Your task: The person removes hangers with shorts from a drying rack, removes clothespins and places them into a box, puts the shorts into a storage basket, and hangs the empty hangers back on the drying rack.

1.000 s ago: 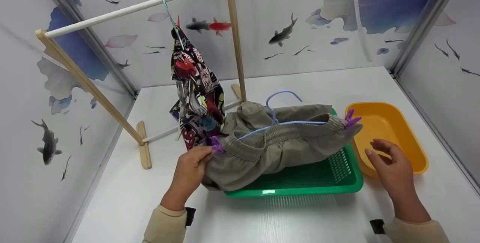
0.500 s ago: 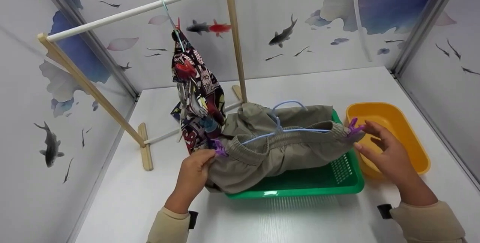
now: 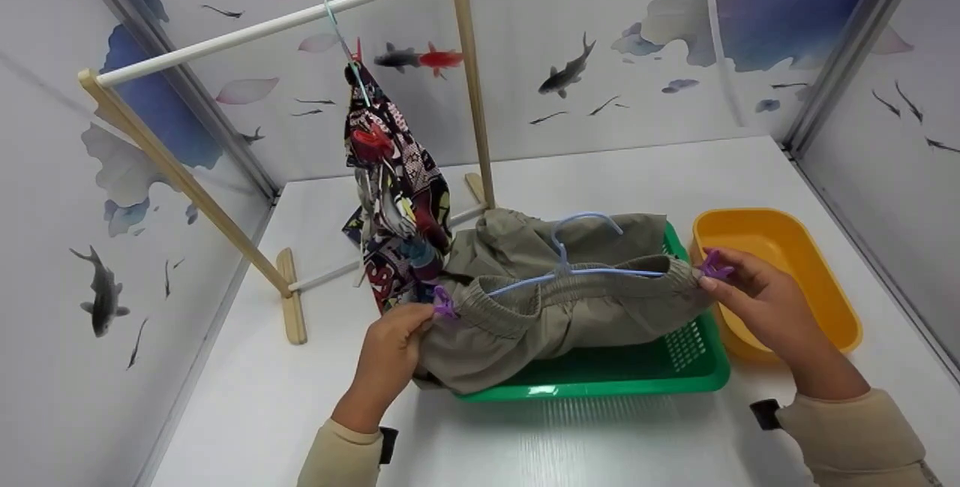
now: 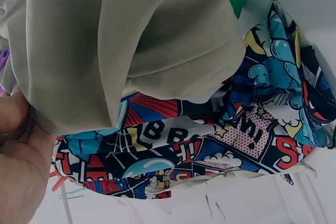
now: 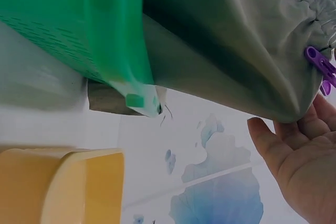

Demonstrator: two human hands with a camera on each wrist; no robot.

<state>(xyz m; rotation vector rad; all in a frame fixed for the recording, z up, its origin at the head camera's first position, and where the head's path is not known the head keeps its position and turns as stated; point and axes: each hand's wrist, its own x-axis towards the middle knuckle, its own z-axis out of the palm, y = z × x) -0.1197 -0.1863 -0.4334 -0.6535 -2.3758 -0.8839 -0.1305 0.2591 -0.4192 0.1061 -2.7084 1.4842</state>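
Note:
Grey-green trousers (image 3: 600,314) lie over the green basket (image 3: 637,386), their elastic waist spread along a blue hanger (image 3: 570,272). A purple clip (image 3: 444,302) holds the waist's left end and another purple clip (image 3: 718,265) the right end. My left hand (image 3: 386,356) pinches the cloth at the left corner beside its clip. My right hand (image 3: 772,307) is at the right corner, thumb and fingers around the edge by the clip. In the right wrist view the right hand (image 5: 304,156) touches the cloth just under the purple clip (image 5: 321,65).
A wooden rack with a white bar (image 3: 277,25) stands at the back left. Patterned cloth (image 3: 397,187) hangs from it on a light-green hanger, its lower part beside the trousers. An orange tub (image 3: 817,277) sits right of the basket.
My right hand has moved from over the orange tub up and left to the trousers' right corner. The hanger's hook and the waist have sunk a little. My left hand keeps its pinch.

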